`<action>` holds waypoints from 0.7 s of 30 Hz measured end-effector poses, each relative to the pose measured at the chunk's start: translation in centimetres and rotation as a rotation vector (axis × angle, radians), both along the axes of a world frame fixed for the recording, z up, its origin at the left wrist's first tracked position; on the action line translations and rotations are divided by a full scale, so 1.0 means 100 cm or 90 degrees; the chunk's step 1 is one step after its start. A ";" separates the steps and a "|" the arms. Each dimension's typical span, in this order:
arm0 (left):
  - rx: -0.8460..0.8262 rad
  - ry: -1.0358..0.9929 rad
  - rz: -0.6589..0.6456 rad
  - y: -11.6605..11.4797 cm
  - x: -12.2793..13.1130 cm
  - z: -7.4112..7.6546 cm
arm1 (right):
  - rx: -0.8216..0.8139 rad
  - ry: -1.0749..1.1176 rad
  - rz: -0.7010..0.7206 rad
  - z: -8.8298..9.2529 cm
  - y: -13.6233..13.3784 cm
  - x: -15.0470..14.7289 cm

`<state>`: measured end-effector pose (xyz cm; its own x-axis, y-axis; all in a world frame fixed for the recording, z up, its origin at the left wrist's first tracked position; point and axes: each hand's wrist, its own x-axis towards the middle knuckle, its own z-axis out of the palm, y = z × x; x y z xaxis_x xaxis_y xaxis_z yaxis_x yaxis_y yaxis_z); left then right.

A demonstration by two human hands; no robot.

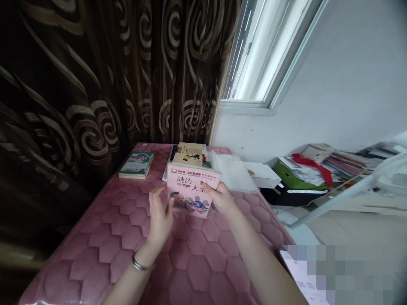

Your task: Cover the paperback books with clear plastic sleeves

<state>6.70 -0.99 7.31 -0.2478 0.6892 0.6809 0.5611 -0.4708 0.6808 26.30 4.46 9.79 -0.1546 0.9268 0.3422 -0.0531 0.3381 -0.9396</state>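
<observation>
A pink paperback book with Chinese lettering and cartoon figures faces me, tilted up above the padded pink surface. My right hand grips it by the right edge, thumb on the cover and fingers hidden behind. My left hand is at the book's left edge with fingers curved and apart from the thumb; the thumb tip overlaps the edge, and contact is hard to tell. Behind the held book lies a stack topped by a tan book. Further left sits a small pile of green-covered books.
Clear plastic sheets and a white box lie right of the stack. Beyond the edge stands a green bin full of papers and books. A patterned dark curtain hangs behind. A phone shows at lower right.
</observation>
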 end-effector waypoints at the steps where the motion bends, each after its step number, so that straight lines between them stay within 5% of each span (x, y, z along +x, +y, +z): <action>1: -0.035 -0.050 -0.050 0.010 -0.009 -0.005 | 0.001 -0.008 0.015 -0.001 0.003 0.002; 5: -0.214 -0.166 -0.272 0.037 -0.025 -0.026 | 0.010 -0.075 0.067 -0.008 0.009 0.003; 14: -0.245 -0.201 -0.232 0.045 -0.020 -0.040 | -0.014 -0.185 -0.039 -0.073 -0.005 0.009; 21: -0.329 -0.247 -0.245 0.043 -0.014 -0.023 | 0.043 -0.243 -0.199 -0.067 -0.027 -0.002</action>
<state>5.26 3.35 5.02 -0.0809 0.9838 0.1602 0.0961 -0.1523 0.9837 26.10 1.80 3.05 0.0005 0.9264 0.3765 0.4040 0.3442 -0.8475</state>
